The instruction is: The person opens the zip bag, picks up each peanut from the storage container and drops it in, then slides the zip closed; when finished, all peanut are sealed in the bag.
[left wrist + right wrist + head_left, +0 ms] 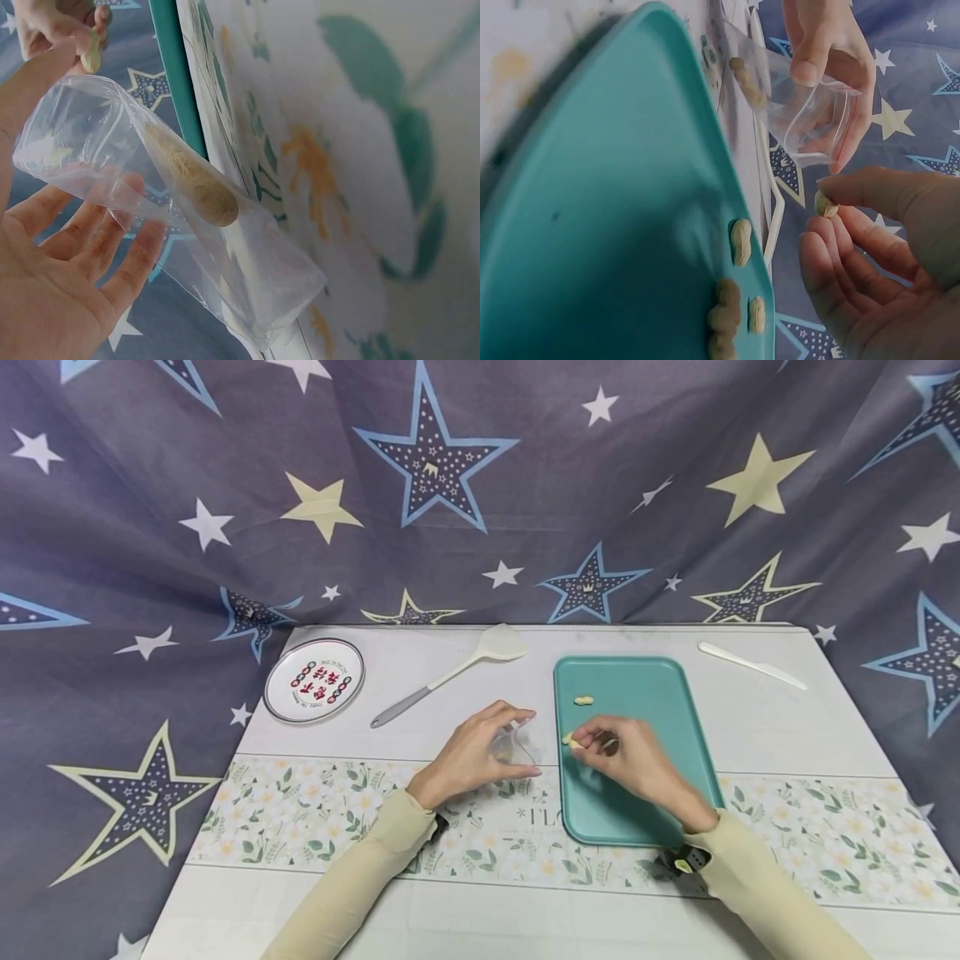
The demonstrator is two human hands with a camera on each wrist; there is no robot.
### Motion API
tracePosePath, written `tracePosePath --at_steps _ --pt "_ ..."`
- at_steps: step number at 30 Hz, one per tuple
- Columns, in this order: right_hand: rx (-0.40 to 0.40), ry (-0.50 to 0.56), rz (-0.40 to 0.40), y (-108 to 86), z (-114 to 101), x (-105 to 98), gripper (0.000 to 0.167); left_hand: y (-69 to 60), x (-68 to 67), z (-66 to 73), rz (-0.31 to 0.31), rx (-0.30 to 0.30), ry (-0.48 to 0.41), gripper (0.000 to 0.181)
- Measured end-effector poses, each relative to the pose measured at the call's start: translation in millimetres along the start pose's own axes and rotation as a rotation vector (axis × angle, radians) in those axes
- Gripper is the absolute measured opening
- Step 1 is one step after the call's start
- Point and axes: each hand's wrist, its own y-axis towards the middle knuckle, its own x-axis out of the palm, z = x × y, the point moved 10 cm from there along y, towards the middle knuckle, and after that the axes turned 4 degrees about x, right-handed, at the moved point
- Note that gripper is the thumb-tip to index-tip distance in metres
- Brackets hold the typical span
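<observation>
My left hand (468,752) holds a clear plastic bag (262,277) by its mouth, which gapes between thumb and fingers. A peanut (196,180) lies inside the bag, in the left wrist view. Over the tray's left edge, my right hand (630,756) pinches an unshelled peanut (825,205) between thumb and fingertips, apart from the bag. The teal tray (637,810) lies under the right hand. On it, the right wrist view shows a pale peanut (740,242), a smaller one (757,315) and a darker, longer one (724,319).
A white plate (315,681) with red lettering sits at the back left. Between it and the tray lies a spatula (457,668) with a grey handle. To the tray's right is a white knife (752,665). A star-patterned cloth (480,552) hangs behind the table.
</observation>
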Motion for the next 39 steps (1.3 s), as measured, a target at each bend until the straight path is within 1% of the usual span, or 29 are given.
tracePosePath --at_steps 7,14,23,35,39 --pt "-0.043 0.025 0.020 8.7 -13 7 0.013 0.4 0.9 1.3 -0.001 0.009 0.009 0.078" --pt "-0.057 0.052 0.015 14.5 -24 16 0.012 0.4 0.6 4.3 0.004 0.025 -0.001 0.080" --pt "-0.105 0.073 0.012 17.8 -37 23 0.010 0.2 1.0 7.5 0.005 0.041 0.000 0.080" --pt "-0.089 0.073 -0.057 16.2 -34 36 0.009 0.6 2.7 9.2 -0.003 0.047 -0.010 0.078" --pt "-0.085 0.075 -0.064 15.6 -32 37 0.009 1.1 2.3 10.0 -0.002 0.056 -0.010 0.078"
